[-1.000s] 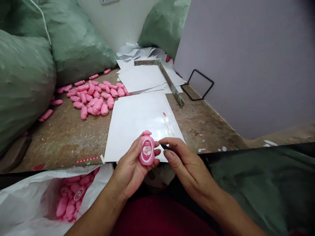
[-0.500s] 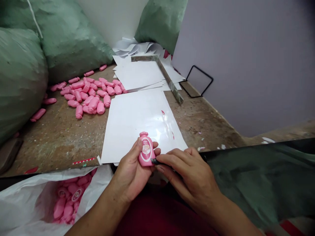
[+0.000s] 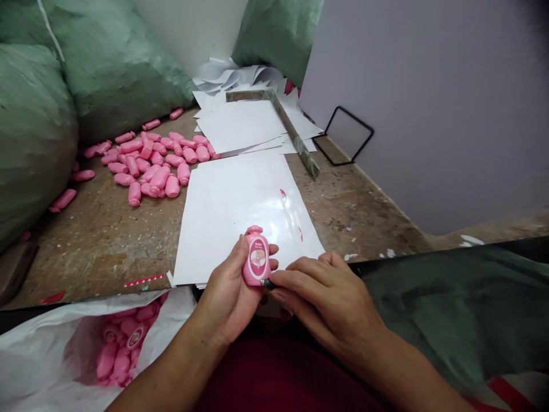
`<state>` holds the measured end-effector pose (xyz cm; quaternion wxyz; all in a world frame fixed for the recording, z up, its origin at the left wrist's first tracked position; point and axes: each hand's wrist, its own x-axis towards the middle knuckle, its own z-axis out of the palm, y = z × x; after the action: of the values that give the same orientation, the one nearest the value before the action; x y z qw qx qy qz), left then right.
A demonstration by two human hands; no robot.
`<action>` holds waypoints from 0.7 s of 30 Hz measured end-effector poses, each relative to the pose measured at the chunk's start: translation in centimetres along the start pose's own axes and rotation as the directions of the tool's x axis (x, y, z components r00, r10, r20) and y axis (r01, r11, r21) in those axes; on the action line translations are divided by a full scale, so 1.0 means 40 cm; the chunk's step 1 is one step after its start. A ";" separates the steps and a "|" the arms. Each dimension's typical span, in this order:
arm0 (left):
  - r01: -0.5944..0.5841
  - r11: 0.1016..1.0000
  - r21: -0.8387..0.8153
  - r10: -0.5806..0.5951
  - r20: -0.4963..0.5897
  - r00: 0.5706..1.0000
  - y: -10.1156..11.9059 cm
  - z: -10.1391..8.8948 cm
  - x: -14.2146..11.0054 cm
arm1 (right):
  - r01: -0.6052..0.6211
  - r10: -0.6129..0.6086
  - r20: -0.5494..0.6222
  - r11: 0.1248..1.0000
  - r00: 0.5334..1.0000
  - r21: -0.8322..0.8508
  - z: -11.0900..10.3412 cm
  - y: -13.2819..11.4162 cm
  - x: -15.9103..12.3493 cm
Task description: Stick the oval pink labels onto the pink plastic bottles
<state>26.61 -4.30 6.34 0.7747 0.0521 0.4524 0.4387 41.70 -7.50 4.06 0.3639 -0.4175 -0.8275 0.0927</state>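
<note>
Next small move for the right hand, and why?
I'd probably have the right hand nudge the dark tool lightly toward the oval label's lower edge. The left hand holds the pink bottle label up, and the tool's tip is at the bottle's lower end, close to that edge. Contact is too small to tell.

And it's pink, bright pink, on the bottle at six o'clock, its oval label deeper pink, ringed white! The tool beside it: black, silvery at the tip. Plain pink again in the heap of bottles, between nine and ten. White paper, brown tabletop flecked with white. Green sack at ten, purplish-grey panel at two, red strip dotted white at eight, dark green cloth at four!
</note>
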 end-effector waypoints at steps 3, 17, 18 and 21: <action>0.001 1.000 -0.004 -0.001 0.011 1.000 -0.004 0.000 0.003 | 0.007 -0.007 -0.021 1.000 1.000 -0.007 0.008 -0.002 -0.005; -0.032 0.999 0.032 0.026 0.162 0.986 -0.007 -0.022 0.001 | -0.555 0.447 0.356 0.472 0.820 0.685 0.015 0.002 -0.007; -0.034 0.999 0.036 0.027 0.166 0.986 -0.005 -0.023 0.000 | -0.560 0.444 0.367 0.463 0.817 0.687 0.008 0.002 -0.004; -0.039 0.999 0.027 0.034 0.144 0.989 -0.003 -0.022 -0.001 | -0.524 0.429 0.316 0.563 0.846 0.639 -0.012 -0.005 0.007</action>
<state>26.01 -4.69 5.80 0.7962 0.1031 0.4010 0.4413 41.79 -7.50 4.64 0.4035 -0.4474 -0.6043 0.5214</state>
